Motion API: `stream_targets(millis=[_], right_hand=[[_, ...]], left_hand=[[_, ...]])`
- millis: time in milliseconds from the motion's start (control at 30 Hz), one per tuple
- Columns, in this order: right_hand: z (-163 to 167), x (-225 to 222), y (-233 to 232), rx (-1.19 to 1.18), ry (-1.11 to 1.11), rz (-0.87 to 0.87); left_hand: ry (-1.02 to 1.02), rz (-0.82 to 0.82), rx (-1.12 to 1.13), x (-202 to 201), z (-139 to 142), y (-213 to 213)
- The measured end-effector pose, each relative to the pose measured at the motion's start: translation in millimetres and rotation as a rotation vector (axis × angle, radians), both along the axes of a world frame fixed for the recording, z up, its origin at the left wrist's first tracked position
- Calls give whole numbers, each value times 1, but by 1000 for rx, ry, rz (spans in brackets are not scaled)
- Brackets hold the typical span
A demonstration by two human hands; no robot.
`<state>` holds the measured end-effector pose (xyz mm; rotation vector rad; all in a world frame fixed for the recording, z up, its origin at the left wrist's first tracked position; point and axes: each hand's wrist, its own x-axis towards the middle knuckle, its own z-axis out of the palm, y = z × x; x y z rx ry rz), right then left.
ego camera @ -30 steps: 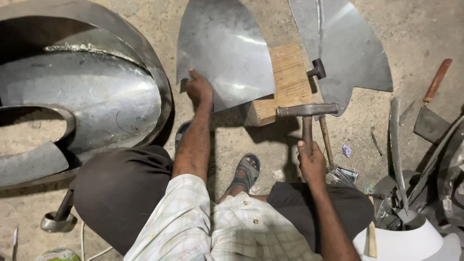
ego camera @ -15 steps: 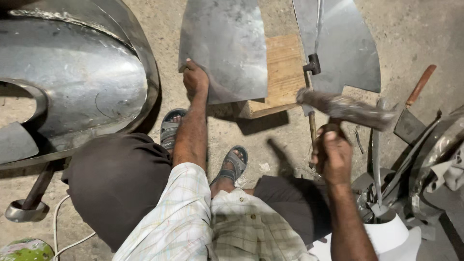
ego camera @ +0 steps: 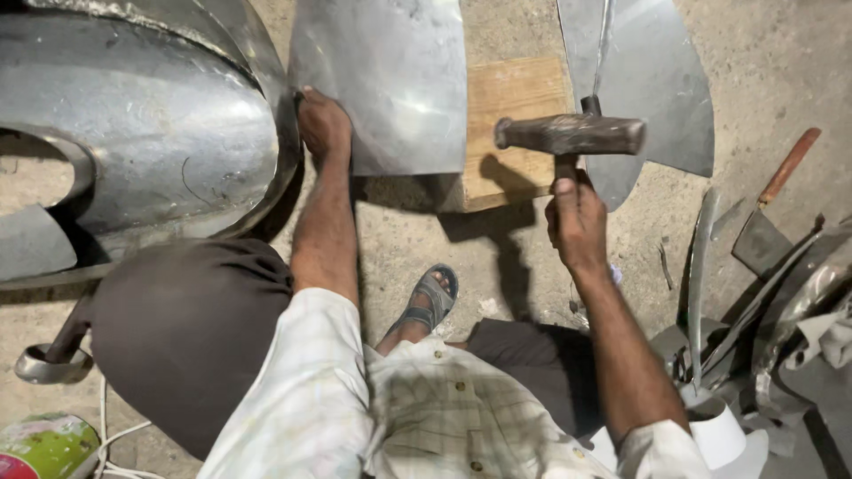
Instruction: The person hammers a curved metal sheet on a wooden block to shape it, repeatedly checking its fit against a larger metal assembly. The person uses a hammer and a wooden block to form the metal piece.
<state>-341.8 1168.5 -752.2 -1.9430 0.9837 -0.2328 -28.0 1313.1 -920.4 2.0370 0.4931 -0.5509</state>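
View from the head camera, looking down on a person seated on a bare concrete floor (ego camera: 799, 71). The left hand (ego camera: 324, 124) lies on the lower left edge of a curved grey sheet-metal piece (ego camera: 390, 80), fingers closed over that edge and pinning it down. The sheet rests partly on a pale rectangular wooden block (ego camera: 515, 115), its right edge overlapping the block's left side. The right hand (ego camera: 575, 222) is wrapped tightly around the handle of a hammer with a dark, rusty cylindrical steel head (ego camera: 572, 135); the head is raised above the block, lying crosswise, and casts a shadow on the block's lower left part. Whether the head touches the wood cannot be told. A second grey sheet-metal piece with a rounded lower edge (ego camera: 657, 80) lies beyond the hammer, overlapping the block's right side. At left, a large domed vessel of dull grey metal (ego camera: 151, 133) lies just beside the left forearm. A foot in a grey sandal (ego camera: 430, 297) rests on the floor between the knees. At right, well apart from the block, a flat chisel with a reddish wooden handle (ego camera: 772, 200) lies among metal offcuts (ego camera: 754, 319)
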Motion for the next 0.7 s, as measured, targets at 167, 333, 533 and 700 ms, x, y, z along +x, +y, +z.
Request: stream_targets(millis=[167, 333, 533, 700], right_hand=[[53, -25, 5, 72, -335, -62], [119, -38, -13, -105, -858, 245], [79, 12, -38, -316, -1331, 456], [8, 37, -32, -137, 109, 131]], left_hand=[[69, -106, 63, -14, -15, 4], [24, 27, 60, -38, -31, -1], [-14, -12, 59, -43, -37, 0], [77, 51, -111, -20, -34, 15]])
